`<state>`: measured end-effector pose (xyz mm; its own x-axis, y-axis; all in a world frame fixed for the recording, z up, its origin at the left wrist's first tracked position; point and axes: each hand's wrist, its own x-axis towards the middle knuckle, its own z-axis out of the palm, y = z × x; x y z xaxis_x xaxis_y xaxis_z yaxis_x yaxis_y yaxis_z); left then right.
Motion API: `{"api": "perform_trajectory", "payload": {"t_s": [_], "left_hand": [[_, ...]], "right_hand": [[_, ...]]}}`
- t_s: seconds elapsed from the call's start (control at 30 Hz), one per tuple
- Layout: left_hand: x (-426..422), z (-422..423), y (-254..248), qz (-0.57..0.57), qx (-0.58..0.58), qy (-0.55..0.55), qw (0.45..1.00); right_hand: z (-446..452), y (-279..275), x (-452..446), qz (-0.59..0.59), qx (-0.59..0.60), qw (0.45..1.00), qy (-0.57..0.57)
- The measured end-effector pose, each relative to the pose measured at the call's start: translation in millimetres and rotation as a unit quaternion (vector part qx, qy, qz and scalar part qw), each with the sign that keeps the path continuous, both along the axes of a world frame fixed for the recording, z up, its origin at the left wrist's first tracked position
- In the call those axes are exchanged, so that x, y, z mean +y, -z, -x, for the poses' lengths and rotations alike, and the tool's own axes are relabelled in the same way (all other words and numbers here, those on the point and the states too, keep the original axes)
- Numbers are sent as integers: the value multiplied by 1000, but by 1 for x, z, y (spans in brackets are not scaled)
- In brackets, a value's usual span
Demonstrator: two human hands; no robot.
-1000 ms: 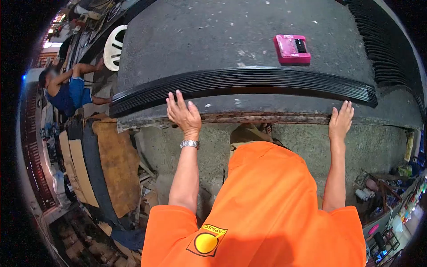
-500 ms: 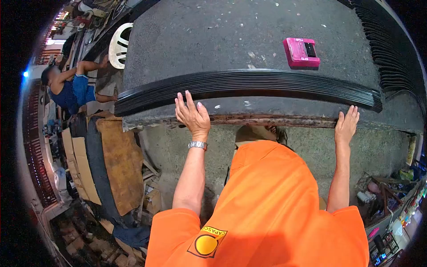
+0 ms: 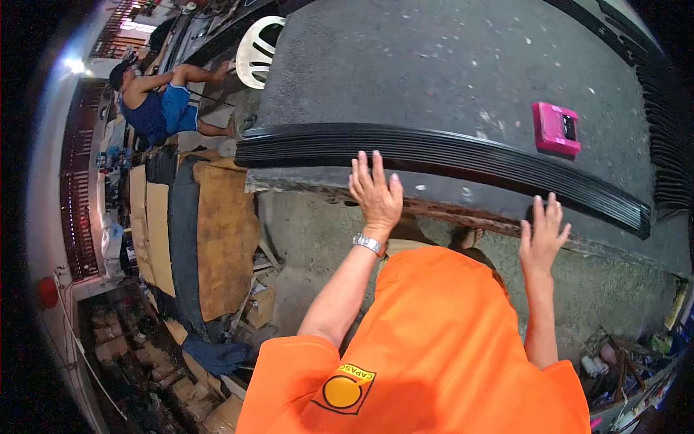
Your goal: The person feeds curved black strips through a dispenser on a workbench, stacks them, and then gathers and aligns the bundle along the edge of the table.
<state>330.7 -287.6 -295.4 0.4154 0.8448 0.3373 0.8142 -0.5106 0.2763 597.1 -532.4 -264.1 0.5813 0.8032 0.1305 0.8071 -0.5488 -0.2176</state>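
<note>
A long bundle of thin, glossy black strips (image 3: 426, 147) lies along the front edge of the dark table (image 3: 405, 65). My left hand (image 3: 377, 199), with a metal watch on its wrist, has its fingers spread and the tips at the near side of the bundle. I cannot tell whether they press on it. Farther right, my right hand (image 3: 543, 235) is open over the table edge, its fingertips just short of the strips. Neither hand grips anything.
A pink box-like item (image 3: 555, 130) sits on the table at right. Stacked black ribbed pieces (image 3: 669, 137) line the far right side. At left are a white plastic chair (image 3: 253, 54), a seated person (image 3: 163, 101) and a brown sheet (image 3: 225, 239) beside cardboard.
My right hand has moved inward, away from the bundle's right end, with its fingers wider apart. My left hand stays near the strips. The camera view has turned and shifted.
</note>
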Motion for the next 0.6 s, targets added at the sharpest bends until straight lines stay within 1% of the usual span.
{"api": "perform_trajectory", "payload": {"t_s": [0.1, 0.2, 0.3, 0.33, 0.4, 0.43, 0.47, 0.5, 0.53, 0.57, 0.6], "left_hand": [[4, 11, -14, 38, -9, 46, 998], [16, 30, -38, 113, -49, 92, 988], [41, 62, -59, 213, -224, 126, 943], [57, 75, -69, 321, -230, 139, 908], [93, 109, -85, 517, -235, 161, 807], [110, 124, -81, 561, -276, 232, 746], [126, 137, -107, 623, -265, 268, 686], [141, 145, -144, 680, -250, 305, 618], [151, 151, -165, 620, -307, 450, 565], [159, 152, -205, 640, -325, 516, 467], [161, 152, -237, 589, -355, 590, 423]], "right_hand": [[44, -12, 57, -21, 32, 997, -60], [78, -18, 106, -17, 27, 996, -79], [105, -15, 141, -1, 28, 999, -36], [112, -15, 156, 4, 29, 999, -27], [123, -8, 178, -2, 6, 1000, -15], [126, -6, 189, -1, 1, 1000, -12], [130, -4, 200, -1, -4, 1000, -6], [132, -2, 211, -1, -12, 1000, 4], [135, -1, 221, -3, -11, 1000, 20], [136, -1, 231, 6, -5, 999, 36], [136, -1, 240, 12, -3, 999, 52]]}}
